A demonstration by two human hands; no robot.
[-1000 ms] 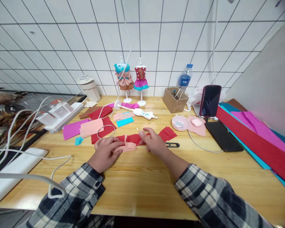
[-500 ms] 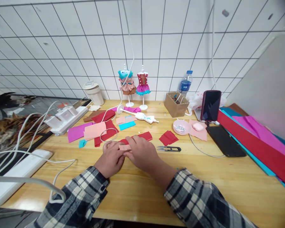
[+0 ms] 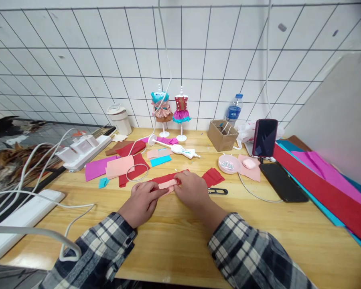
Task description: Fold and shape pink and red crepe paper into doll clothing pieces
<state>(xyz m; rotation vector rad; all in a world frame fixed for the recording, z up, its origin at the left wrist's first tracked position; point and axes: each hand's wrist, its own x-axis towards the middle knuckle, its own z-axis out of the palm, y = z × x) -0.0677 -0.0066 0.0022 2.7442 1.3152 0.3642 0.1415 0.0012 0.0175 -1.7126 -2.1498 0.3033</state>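
A folded peach crepe paper strip [image 3: 167, 184] stretches between my hands, low over the wooden table. My right hand [image 3: 193, 191] pinches its right end. At the left end, my left hand [image 3: 140, 201] grips it with the index finger reaching along the lower edge; the thumb is partly hidden. Just behind lies a red crepe paper strip [image 3: 165, 177], partly covered by my fingers. A folded red piece [image 3: 212, 176] rests to the right of my right hand. Below that piece are black-handled thread snips [image 3: 219, 191], their blades hidden by my hand.
Peach [image 3: 120, 166], purple and blue paper pieces lie to the left. Behind are a white mini mannequin [image 3: 185, 151] lying down and two dressed ones [image 3: 181, 105] standing. Rightward sit a pink bowl of beads [image 3: 229, 164], a cardboard box [image 3: 222, 135] and phones [image 3: 284, 182]. Cables cross the left side.
My hands have moved apart, so more of the peach strip shows between them. My right hand has shifted right and now covers the snips' blades. The view has tilted slightly.
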